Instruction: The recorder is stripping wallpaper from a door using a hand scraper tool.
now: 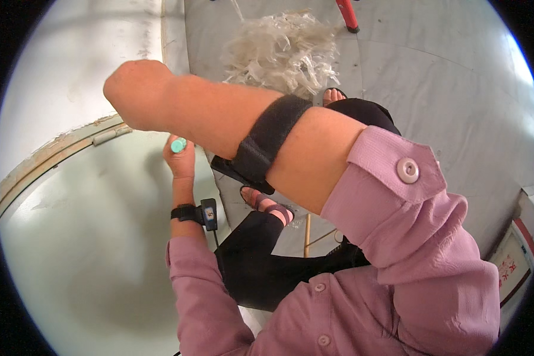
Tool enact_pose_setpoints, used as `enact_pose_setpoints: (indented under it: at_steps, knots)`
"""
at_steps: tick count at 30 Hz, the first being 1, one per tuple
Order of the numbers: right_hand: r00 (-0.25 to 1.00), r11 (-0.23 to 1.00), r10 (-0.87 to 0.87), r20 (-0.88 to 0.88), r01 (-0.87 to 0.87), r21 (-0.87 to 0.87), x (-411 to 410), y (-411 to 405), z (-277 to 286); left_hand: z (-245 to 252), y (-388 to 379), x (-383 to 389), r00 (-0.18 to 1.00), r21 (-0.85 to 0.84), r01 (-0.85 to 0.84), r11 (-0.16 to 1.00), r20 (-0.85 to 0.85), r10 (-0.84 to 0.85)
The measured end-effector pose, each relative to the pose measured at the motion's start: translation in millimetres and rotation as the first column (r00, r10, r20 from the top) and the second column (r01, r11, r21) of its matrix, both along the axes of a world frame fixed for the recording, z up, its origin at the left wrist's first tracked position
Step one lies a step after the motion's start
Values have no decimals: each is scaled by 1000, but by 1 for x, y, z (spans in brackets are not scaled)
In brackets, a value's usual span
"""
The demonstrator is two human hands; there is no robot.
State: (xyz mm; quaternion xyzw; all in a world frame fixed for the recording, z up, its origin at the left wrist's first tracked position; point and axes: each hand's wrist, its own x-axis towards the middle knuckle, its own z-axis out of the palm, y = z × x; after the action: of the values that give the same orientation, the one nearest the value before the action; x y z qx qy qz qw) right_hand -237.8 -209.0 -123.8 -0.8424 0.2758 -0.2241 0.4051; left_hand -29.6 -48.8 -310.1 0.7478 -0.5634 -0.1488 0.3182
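Note:
My left hand (pixel 181 156) is closed around a small cylindrical object with a teal end (pixel 178 144). Most of its body is hidden by my fingers and my right arm, so its kind is unclear. My right hand (pixel 138 94) reaches across in front of me, above and beyond the left one. Only its back and bent wrist face me; the fingers are out of sight, and whatever they hold cannot be seen. Beneath both hands are a pale green door-like panel (pixel 102 231) and a worn frame edge (pixel 58 155) with a hinge (pixel 111 135).
A heap of clear plastic strips (pixel 289 49) lies on the grey floor (pixel 427 80) beyond my feet. Near it stands a red leg (pixel 348 15). A thin wooden leg (pixel 307 236) is by my knees. At right is a red-and-white box (pixel 511 262) bearing writing.

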Motion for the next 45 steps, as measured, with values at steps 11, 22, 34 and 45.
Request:
enact_pose_setpoints:
  at_steps: [11, 22, 34, 45]
  knots:
    - [999, 999, -44, 9, 44, -5, -5, -4, -2, -3, 2, 1, 995, -81, -62, 995, -78, 56]
    - [999, 999, -30, 22, 29, 26, -2, -2, 1, 25, 9, -10, 985, -58, -131, 990, -118, 124]
    - [999, 1000, -18, 32, 17, 23, -4, -3, 2, 28, 22, -12, 999, -88, -36, 995, -37, 33]
    - [1000, 1000, -20, 18, 19, 13, -7, 0, 4, 3, 39, -9, 1000, -59, 13, 998, -23, -15]
